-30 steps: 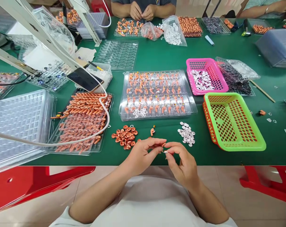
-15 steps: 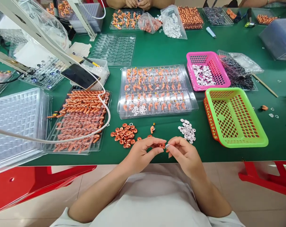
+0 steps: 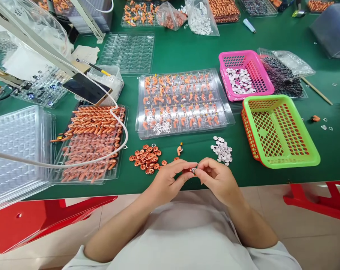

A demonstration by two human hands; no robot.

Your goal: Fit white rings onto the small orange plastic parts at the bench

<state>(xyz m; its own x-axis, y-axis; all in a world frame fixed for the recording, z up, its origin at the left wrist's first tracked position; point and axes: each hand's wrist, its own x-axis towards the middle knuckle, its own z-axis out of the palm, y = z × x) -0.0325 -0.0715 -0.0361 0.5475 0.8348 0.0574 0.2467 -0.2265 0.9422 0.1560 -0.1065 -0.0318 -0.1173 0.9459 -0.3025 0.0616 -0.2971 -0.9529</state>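
Note:
Close to the table's front edge, my left hand (image 3: 174, 178) pinches an orange cup-shaped piece (image 3: 190, 170). My right hand (image 3: 215, 179) has thumb and forefinger closed on a small white disc (image 3: 194, 170), which touches the orange piece. The fingertips partly hide both. Left of my hands lies a pile of orange cups (image 3: 146, 158); to the right, beyond my right hand, is a pile of white discs (image 3: 222, 150). A curved orange part with a yellow tip (image 3: 179, 149) lies just beyond my fingers.
A clear tray of curved orange parts (image 3: 184, 99) lies ahead. At the right are a green basket (image 3: 296, 163) and a pink basket (image 3: 267, 90). A phone (image 3: 87, 89), white cable (image 3: 126, 133) and tray of orange pieces (image 3: 94, 146) are left.
The white disc has moved from beside the orange piece onto or against it, and my fingertips are closer together. The whole view has shifted slightly.

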